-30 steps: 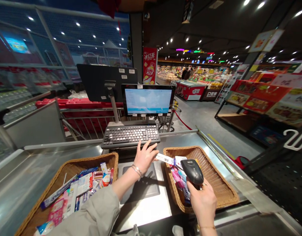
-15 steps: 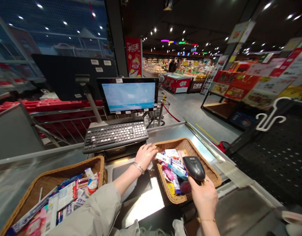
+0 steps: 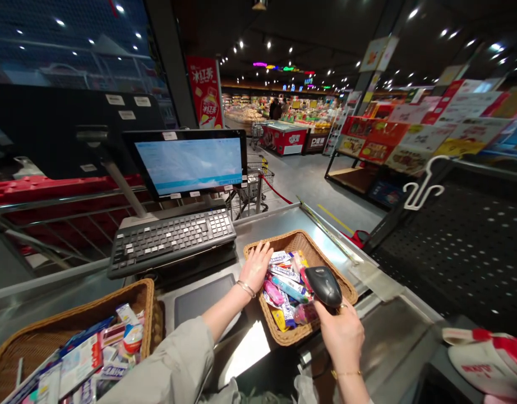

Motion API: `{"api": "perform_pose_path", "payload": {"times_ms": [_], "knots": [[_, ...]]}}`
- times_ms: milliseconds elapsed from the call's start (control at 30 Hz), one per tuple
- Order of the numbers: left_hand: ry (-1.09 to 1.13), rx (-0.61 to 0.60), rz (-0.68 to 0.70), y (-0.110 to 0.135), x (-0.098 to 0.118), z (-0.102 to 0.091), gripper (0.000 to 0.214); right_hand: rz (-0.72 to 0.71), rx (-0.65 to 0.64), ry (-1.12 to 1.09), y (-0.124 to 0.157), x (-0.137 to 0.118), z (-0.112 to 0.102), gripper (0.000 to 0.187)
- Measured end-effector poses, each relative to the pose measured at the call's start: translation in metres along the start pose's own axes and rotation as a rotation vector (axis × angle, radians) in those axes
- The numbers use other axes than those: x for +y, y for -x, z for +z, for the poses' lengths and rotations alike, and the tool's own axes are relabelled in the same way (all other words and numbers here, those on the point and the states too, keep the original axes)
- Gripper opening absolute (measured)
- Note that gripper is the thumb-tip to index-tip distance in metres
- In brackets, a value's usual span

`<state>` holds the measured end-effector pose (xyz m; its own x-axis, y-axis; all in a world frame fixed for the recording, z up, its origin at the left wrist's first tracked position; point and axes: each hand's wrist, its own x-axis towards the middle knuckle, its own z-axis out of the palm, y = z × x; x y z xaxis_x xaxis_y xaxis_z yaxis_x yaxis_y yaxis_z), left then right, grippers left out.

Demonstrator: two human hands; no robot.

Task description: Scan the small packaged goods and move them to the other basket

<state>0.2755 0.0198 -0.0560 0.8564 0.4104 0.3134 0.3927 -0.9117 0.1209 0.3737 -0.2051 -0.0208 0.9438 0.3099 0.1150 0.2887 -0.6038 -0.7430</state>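
Clenched round a black handheld barcode scanner (image 3: 323,286), the right hand (image 3: 341,339) at 5 o'clock, the scanner's head tipped down over a wicker basket (image 3: 292,335) at 5 o'clock, apparently angled to read the wrapped packets (image 3: 286,289) at close range; the left hand (image 3: 255,268) open, palm down, fingers spread at the basket's near rim, nothing clearly grasped; boxed goods in a second wicker basket (image 3: 144,303) at 8 o'clock, the two baskets flanking a flat scale plate (image 3: 202,300), both within easy reach; a keyboard (image 3: 172,238) at 9 o'clock and a monitor (image 3: 189,165) at 10 o'clock, turned toward the wearer; compared with the earlier frame, the counter shifted leftward in view, a red-and-white tote bag (image 3: 485,365) newly showing at 4 o'clock.
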Motion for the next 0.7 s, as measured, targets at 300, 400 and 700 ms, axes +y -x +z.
{"api": "perform_pose_path", "payload": {"times_ms": [300,400,700], "knots": [[0.031,-0.142,-0.104,0.042,0.013,-0.061,0.051,-0.117,-0.076,-0.09,0.012,-0.02,0.009,0.049],[0.068,-0.149,-0.164,0.066,0.015,-0.081,0.054,-0.19,-0.121,-0.132,0.022,-0.03,0.017,0.051],[0.116,-0.169,-0.425,0.16,-0.004,-0.111,0.053,-0.411,-0.333,-0.209,0.062,-0.063,0.05,0.05]]}}
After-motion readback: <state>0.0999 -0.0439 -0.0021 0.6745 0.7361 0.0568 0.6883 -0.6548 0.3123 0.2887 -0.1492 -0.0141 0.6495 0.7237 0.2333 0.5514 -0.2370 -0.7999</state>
